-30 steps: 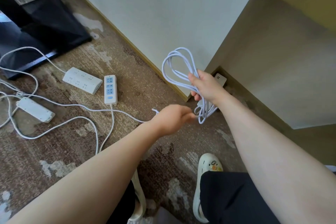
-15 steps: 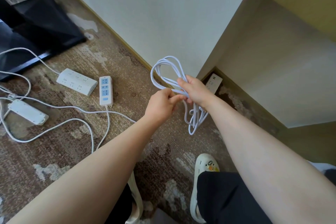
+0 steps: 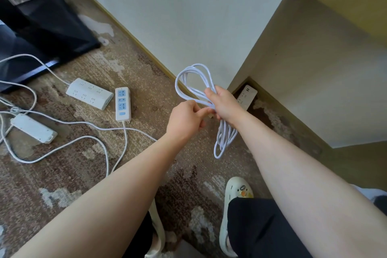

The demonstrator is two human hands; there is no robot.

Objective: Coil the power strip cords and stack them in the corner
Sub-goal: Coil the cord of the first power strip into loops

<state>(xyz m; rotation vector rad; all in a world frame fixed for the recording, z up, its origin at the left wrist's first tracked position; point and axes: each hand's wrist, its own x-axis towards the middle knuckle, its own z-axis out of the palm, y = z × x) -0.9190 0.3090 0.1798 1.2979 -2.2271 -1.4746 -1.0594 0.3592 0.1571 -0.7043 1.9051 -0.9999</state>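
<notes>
- A person's right hand [image 3: 225, 105] grips a coiled white cord [image 3: 193, 88] at its middle, fingers curled round the bundled loops, which rise above the fist and hang below it over the patterned carpet [image 3: 83, 174].
- The left hand [image 3: 185, 120] meets it from the side, thumb and fingers curled, pinching the cord just beside the right hand's grip.
- A white power strip [image 3: 247, 97] lies on the floor in the corner where two walls meet, behind the right hand.
- To the left, three more strips lie on the carpet: a wide white strip [image 3: 89, 93], a blue-socket strip [image 3: 123, 103] and a plain white strip [image 3: 33, 128], their loose cords [image 3: 62, 146] sprawled uncoiled.
</notes>
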